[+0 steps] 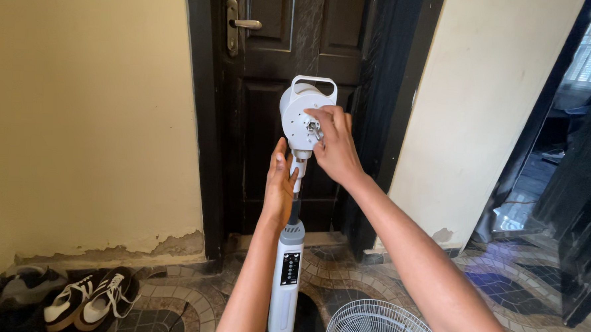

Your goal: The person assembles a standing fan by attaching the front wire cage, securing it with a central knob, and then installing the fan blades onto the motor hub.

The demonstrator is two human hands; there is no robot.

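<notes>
Nearest the viewer, low at the frame edge: white wire fan grille (378, 325), round, thin radial ribs, lying flat on the mosaic tile floor (503, 288) just beside the stand's foot. Stand column (285, 285) upright, smooth white plastic, dark control strip on its face. Above it, left hand (280, 185) wrapped around the narrow neck of the pole, fingers clenched on it. Right hand (336, 144) higher, fingers (324, 117) pinched on the small metal shaft piece at the centre of the motor head (301, 116); cannot tell what exactly is between them. Head is a rounded white housing with a loop carry handle on top, blades and guard absent. Risk, as judged: the head sits high on a slim pole, so a hard twist at the shaft could tip or rotate the stand if the left grip slackens; any small part loosened there could drop onto the patterned tiles and be hard to spot. Behind: dark panelled door (294, 40) with metal lever; cream wall with flaking plaster at the base; sneakers (84, 299) at lower left.
</notes>
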